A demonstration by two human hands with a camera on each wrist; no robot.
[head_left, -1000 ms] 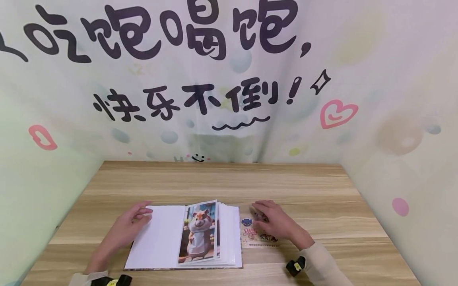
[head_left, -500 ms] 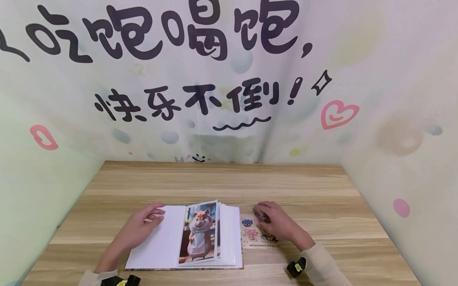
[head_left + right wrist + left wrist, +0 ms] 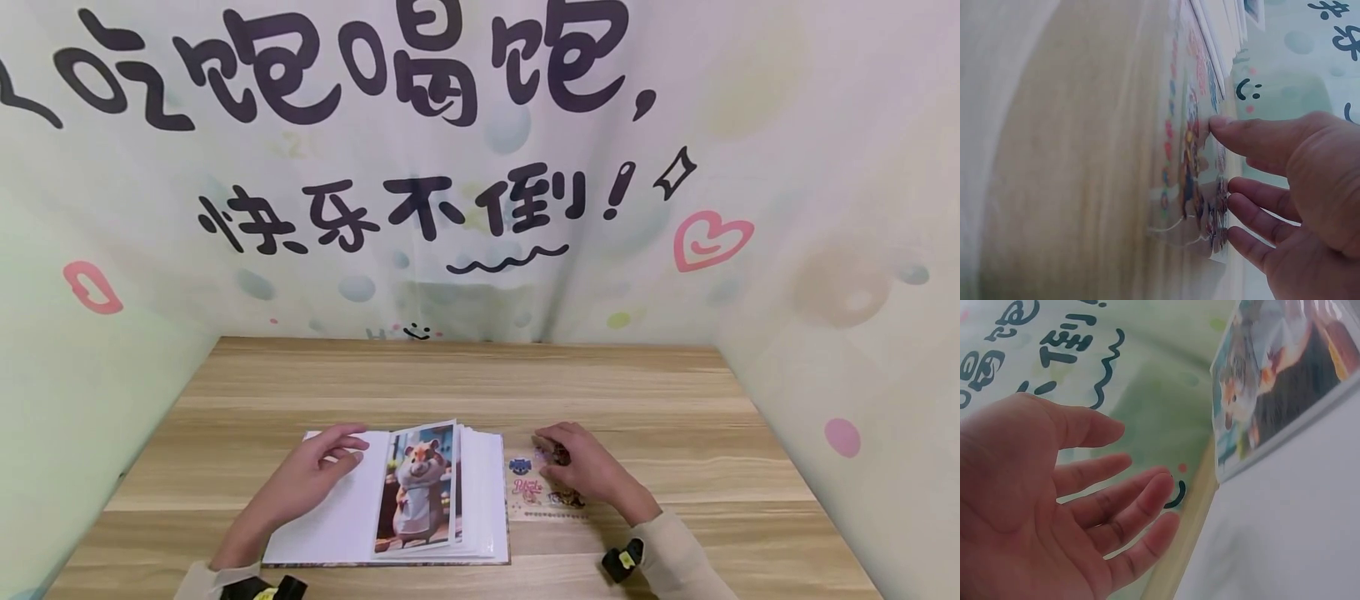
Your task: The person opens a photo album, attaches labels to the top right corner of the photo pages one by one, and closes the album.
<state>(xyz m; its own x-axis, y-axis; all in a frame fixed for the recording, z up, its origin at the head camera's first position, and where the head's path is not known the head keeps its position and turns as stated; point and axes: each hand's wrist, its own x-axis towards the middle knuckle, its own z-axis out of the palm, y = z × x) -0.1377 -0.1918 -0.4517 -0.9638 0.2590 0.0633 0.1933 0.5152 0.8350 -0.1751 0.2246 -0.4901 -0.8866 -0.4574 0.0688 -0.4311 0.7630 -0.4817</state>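
Note:
A photo album lies spread on the table, its left side a blank white page. On its inner leaf is a picture of a hamster in an apron. Over the white page hovers my left hand, fingers relaxed and slightly bent, holding nothing; the left wrist view shows the palm and spread fingers. To the album's right lies a clear sticker sheet with colourful prints. My right hand rests on it, thumb and fingertips apart and touching its surface, covering its upper right part.
The wood-grain table reaches back to a printed curtain with large black characters. Pale curtain walls stand on both sides. A black strap device is on each wrist, close to the sleeves.
My left hand has moved right across the album's white page, toward the hamster picture. The right hand stays on the sticker sheet, which has shifted very slightly to the right.

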